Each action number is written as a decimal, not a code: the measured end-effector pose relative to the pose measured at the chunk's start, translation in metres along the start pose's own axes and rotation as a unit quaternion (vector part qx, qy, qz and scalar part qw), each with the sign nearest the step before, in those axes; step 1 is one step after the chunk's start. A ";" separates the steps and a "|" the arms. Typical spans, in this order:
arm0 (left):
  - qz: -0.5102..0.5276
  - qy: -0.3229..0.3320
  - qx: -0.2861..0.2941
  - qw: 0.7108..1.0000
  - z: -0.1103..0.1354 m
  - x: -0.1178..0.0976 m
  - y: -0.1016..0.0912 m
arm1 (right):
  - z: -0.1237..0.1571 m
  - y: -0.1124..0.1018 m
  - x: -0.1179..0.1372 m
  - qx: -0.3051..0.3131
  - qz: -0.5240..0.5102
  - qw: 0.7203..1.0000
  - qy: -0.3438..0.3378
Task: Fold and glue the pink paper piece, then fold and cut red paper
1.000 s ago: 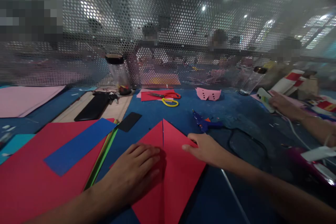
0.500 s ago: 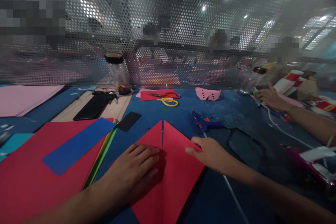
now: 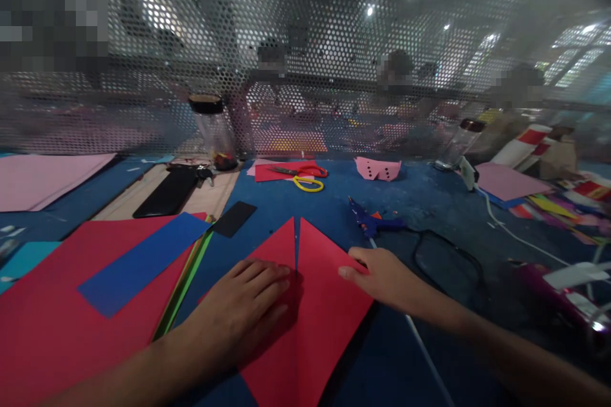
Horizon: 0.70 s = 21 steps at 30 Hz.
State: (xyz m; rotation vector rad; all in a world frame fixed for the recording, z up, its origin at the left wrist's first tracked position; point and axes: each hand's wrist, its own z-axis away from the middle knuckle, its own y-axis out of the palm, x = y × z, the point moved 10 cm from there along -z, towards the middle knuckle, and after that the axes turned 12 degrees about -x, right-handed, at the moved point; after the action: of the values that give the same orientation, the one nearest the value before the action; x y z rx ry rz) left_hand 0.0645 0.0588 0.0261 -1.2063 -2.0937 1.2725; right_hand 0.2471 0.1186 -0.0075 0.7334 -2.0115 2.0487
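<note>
A red folded paper [image 3: 329,318] lies in front of me, kite-shaped, with two flaps meeting along a middle line and a narrow gap at the top. My left hand [image 3: 252,292] rests flat on its left flap, fingers stretched out. At the right edge, my right hand [image 3: 377,273] pinches the paper between thumb and fingers. Just beyond that hand lies a blue glue gun [image 3: 370,219] with its dark cord. A black paper rectangle [image 3: 235,219] is above my left hand.
Scissors [image 3: 303,175] with red and yellow handles lie farther back, near a pink paper piece with dark dots [image 3: 379,169]. To the left are a phone [image 3: 165,191], a blue strip [image 3: 143,264] and a red sheet [image 3: 71,331]. A perforated metal screen [image 3: 305,95] stands behind.
Another person's hand and arm at the right have left the view, uncovering pink sheets and coloured scraps. The gap between the red flaps is slightly wider. My hands have barely moved.
</note>
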 end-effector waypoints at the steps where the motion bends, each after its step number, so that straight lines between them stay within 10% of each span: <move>1: 0.003 -0.002 -0.001 1.000 0.001 0.000 0.000 | 0.000 0.000 0.000 0.003 -0.004 1.000 0.001; 21: -0.068 -0.205 -0.009 0.976 0.021 0.067 0.003 | 0.002 0.001 0.001 -0.003 0.009 1.000 -0.007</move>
State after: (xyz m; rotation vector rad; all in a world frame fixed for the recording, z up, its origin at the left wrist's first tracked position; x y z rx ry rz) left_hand 0.0149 0.1048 0.0066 -0.8410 -2.4282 1.5414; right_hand 0.2462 0.1163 -0.0083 0.7339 -2.0380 2.0531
